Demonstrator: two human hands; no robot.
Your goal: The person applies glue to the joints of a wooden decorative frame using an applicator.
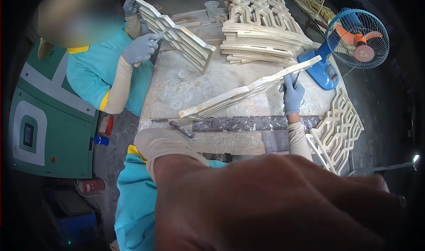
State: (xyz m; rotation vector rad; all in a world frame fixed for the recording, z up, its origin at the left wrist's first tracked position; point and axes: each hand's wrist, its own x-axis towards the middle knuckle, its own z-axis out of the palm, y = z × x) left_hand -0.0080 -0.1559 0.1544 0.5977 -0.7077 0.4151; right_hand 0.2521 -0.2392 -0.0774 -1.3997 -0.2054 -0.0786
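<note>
My left hand [265,198], bare, fills the lower foreground close to the camera. Its fingers run toward the right edge in shadow; what they touch, if anything, is hidden. My right hand [293,94], in a grey glove, is closed around a thin dark tool [297,77] beside the right end of a pale wooden lattice [241,93]. That lattice lies slantwise over the worktable [261,142], its long edge uppermost. A dark-handled tool [181,129] is near the lattice's left end.
Across the table's left side, a co-worker's gloved hands [142,47] hold another lattice [177,34]. Stacked lattices [261,34] stand at the back, with a blue fan [359,41] to their right. More lattice [341,131] leans at the right edge. A small round container [183,75] sits on the table.
</note>
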